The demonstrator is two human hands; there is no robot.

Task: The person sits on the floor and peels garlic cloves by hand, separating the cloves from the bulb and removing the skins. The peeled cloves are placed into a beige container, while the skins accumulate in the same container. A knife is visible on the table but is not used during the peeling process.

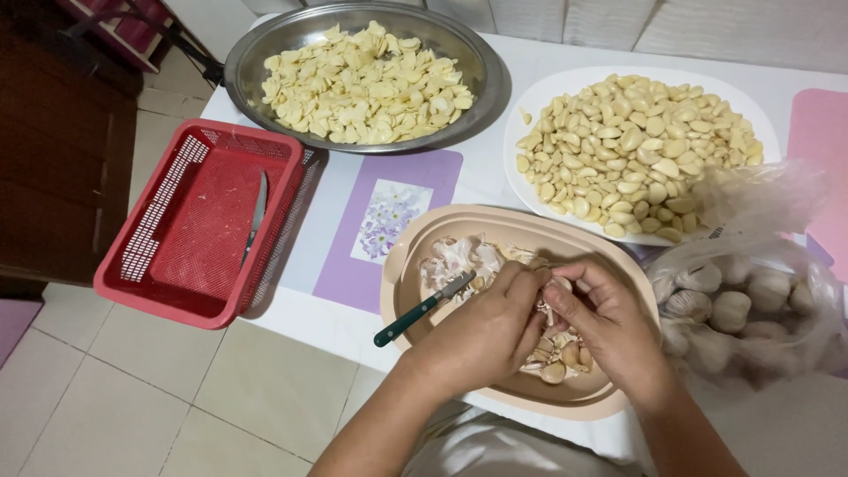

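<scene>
While both hands work over the beige oval tray (415,243), the left hand (481,331) has its fingers curled shut round a green-handled knife (422,308), blade pointing up toward the papery skins (455,258). The right hand (601,327) pinches a garlic piece (549,305) between thumb and fingertips, closed tight on it, right over the loose cloves (556,358) in the tray.

Surroundings: white plate (530,106) of peeled cloves behind, steel bowl (477,53) of sliced garlic beside it, clear bag (751,309) of whole bulbs just right of the tray, red basket (203,216) with a second knife (256,212) at the left.

Risks, as I judge them:
- Blade sits very near the right fingertips; a slip on slick skin could nick them.
- Tray overhangs the worktop (495,168) edge toward the person (looks so from here); a downward press could tip it.
- Red basket also hangs over the edge; a knock with the elbow could drop it, knife included.
</scene>
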